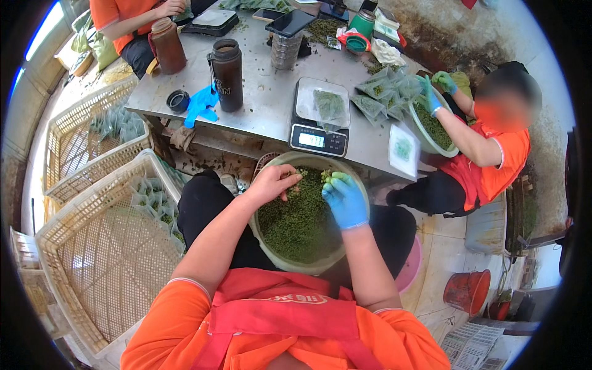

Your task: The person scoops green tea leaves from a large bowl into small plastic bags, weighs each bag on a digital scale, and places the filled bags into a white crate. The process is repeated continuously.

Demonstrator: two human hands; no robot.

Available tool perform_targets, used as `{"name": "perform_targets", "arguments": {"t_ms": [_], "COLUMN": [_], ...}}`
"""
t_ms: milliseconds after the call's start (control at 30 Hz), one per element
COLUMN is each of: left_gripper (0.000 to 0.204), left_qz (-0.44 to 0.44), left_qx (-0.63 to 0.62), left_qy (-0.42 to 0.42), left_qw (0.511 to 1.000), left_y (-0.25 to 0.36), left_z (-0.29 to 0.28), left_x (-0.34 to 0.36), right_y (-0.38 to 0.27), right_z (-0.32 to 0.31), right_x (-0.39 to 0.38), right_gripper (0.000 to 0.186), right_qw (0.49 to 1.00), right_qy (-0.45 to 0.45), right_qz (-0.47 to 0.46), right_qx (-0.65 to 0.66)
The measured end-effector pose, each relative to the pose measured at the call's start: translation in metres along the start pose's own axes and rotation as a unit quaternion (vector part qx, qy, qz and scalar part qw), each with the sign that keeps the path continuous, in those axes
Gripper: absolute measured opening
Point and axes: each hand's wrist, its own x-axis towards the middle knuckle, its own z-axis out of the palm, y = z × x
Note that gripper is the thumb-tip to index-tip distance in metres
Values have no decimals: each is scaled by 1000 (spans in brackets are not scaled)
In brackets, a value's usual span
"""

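A round pale basin [364, 185] full of small green berries [290, 228], which look like green peppercorns, rests between my knees. My left hand [275, 183], bare, is over the basin's left side with its fingers curled in a pinch. What lies between those fingertips is too small to tell. In a blue glove, my right hand [345, 200] pinches a small green berry cluster [326, 176] above the basin's right side. Just beyond the basin a digital scale [319, 137] stands on the table, with a clear bag of green berries [330, 106] on its pan.
The metal table [265, 126] carries a dark bottle [227, 74], a blue glove [202, 105] and several filled bags [385, 92]. Plastic crates [102, 246] stand at left. A co-worker at right handles another basin [431, 126]; another person sits far left. A red bucket [467, 291] is low right.
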Motion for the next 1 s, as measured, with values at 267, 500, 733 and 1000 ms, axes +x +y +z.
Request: {"name": "perform_targets", "arguments": {"t_ms": [267, 500, 733, 1000], "left_gripper": [36, 38, 27, 21], "left_qz": [-32, -39, -24, -28], "left_qx": [84, 5, -50, -39], "left_qy": [34, -33, -63, -70], "left_qw": [995, 999, 996, 996], "left_y": [7, 12, 14, 9], "left_z": [-17, 1, -1, -6], "left_x": [-9, -4, 2, 2], "right_y": [-17, 8, -2, -14], "right_z": [74, 52, 37, 32], "right_x": [45, -16, -6, -6], "right_gripper": [39, 41, 18, 18], "right_qw": [988, 957, 966, 999], "right_qy": [66, -35, 29, 36], "right_qz": [-131, -45, -41, -2], "right_qx": [-49, -286, -254, -20]}}
